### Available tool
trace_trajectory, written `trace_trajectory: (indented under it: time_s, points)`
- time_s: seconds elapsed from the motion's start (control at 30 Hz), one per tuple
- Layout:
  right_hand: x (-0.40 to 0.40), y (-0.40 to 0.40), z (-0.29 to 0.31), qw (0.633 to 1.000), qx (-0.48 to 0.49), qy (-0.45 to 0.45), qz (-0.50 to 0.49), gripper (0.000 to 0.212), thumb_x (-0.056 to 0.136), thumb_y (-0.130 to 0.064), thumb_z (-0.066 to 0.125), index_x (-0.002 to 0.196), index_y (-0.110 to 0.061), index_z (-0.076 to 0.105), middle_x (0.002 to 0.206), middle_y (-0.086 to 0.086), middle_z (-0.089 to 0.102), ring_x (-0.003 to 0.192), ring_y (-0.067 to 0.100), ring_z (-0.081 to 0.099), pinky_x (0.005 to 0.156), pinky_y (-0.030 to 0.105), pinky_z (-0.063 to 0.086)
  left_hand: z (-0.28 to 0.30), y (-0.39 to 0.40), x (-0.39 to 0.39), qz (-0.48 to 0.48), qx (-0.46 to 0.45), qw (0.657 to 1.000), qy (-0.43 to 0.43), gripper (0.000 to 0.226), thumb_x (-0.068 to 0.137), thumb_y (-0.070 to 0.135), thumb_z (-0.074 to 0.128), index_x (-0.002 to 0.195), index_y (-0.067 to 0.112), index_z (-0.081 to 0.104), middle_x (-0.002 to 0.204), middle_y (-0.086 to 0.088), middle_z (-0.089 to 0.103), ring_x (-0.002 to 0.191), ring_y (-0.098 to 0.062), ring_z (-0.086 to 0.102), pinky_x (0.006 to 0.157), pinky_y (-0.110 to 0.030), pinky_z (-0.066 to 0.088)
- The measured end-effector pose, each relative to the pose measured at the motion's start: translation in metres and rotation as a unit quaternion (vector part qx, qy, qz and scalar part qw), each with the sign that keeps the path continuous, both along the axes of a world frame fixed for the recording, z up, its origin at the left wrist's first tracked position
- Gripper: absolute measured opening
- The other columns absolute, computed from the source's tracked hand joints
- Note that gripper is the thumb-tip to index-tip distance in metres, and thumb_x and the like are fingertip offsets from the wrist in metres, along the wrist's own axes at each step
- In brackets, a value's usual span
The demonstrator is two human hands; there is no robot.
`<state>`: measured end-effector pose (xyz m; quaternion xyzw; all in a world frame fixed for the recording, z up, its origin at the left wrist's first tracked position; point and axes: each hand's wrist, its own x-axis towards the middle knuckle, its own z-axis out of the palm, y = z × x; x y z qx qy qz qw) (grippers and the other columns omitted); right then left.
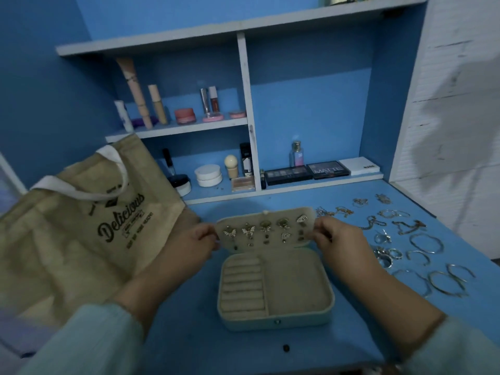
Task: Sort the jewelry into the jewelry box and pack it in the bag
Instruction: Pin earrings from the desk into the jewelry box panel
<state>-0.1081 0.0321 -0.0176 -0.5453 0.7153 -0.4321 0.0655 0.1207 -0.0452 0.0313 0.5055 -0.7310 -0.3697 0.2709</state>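
A small pale jewelry box (297, 319) lies open on the blue desk, with ring rolls on its left side and a bare compartment on its right. Above it I hold up its beige earring flap (266, 240), which carries several earrings. My left hand (198, 238) pinches the flap's left edge and my right hand (328, 235) pinches its right edge. A tan tote bag (81, 239) printed "Delicious" lies at the left. Loose bangles (446, 281), rings (385, 257) and chains (408, 226) are spread on the desk at the right.
Shelves behind the desk hold cosmetics: tubes (136, 96), jars (208, 175), eyeshadow palettes (305, 173) and a perfume bottle (296, 154). A small dark bead (286, 348) lies on the desk in front of the box. A white wall panel (460, 104) stands at the right.
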Motion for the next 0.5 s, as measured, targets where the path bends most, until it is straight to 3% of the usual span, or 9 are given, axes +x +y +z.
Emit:
trace_trajectory:
  time_s: [0.13, 0.23, 0.3, 0.37, 0.5]
  points:
    - [0.000, -0.006, 0.005, 0.996, 0.029, -0.075, -0.026, 0.017, 0.086, -0.013, 0.063, 0.073, -0.021, 0.056, 0.063, -0.008, 0.055, 0.057, 0.005, 0.049, 0.054, 0.013, 0.036, -0.014, -0.003, -0.005, 0.021, 0.003, 0.997, 0.077, 0.026, 0.094, 0.011, 0.048, 0.082, 0.029, 0.062, 0.085, 0.007, 0.065, 0.083, -0.008, 0.059, 0.072, -0.018, 0.046]
    - [0.000, -0.012, 0.008, 0.990, 0.036, -0.134, -0.034, 0.009, 0.084, -0.012, 0.066, 0.076, -0.015, 0.064, 0.072, 0.004, 0.065, 0.062, 0.015, 0.054, 0.067, 0.028, 0.046, -0.024, -0.009, -0.006, 0.040, -0.011, 0.992, 0.116, 0.022, 0.093, 0.013, 0.051, 0.089, 0.031, 0.064, 0.086, 0.010, 0.066, 0.083, -0.007, 0.061, 0.080, -0.024, 0.049]
    - [0.000, -0.016, 0.010, 0.984, 0.043, -0.166, -0.040, 0.005, 0.083, -0.011, 0.066, 0.078, -0.012, 0.068, 0.077, 0.008, 0.067, 0.063, 0.016, 0.054, 0.072, 0.033, 0.049, -0.029, -0.013, -0.009, 0.047, -0.003, 0.988, 0.147, 0.024, 0.093, 0.010, 0.050, 0.091, 0.030, 0.064, 0.086, 0.009, 0.067, 0.077, -0.003, 0.060, 0.073, -0.020, 0.049]
    - [0.000, -0.021, 0.012, 0.980, 0.048, -0.187, -0.052, 0.004, 0.083, -0.010, 0.067, 0.084, -0.009, 0.070, 0.079, 0.006, 0.067, 0.061, 0.012, 0.053, 0.074, 0.033, 0.049, -0.033, -0.015, -0.013, 0.048, 0.004, 0.985, 0.168, 0.025, 0.094, 0.009, 0.050, 0.093, 0.030, 0.064, 0.087, 0.008, 0.066, 0.074, 0.001, 0.059, 0.066, -0.012, 0.046]
    - [0.000, -0.033, 0.009, 0.976, 0.076, -0.192, -0.070, 0.011, 0.085, -0.009, 0.064, 0.093, -0.006, 0.071, 0.084, 0.006, 0.067, 0.059, 0.006, 0.050, 0.068, 0.027, 0.045, -0.043, -0.021, -0.020, 0.065, -0.011, 0.986, 0.157, 0.027, 0.095, 0.009, 0.048, 0.117, 0.015, 0.062, 0.100, 0.008, 0.061, 0.081, 0.002, 0.056, 0.062, -0.001, 0.043]
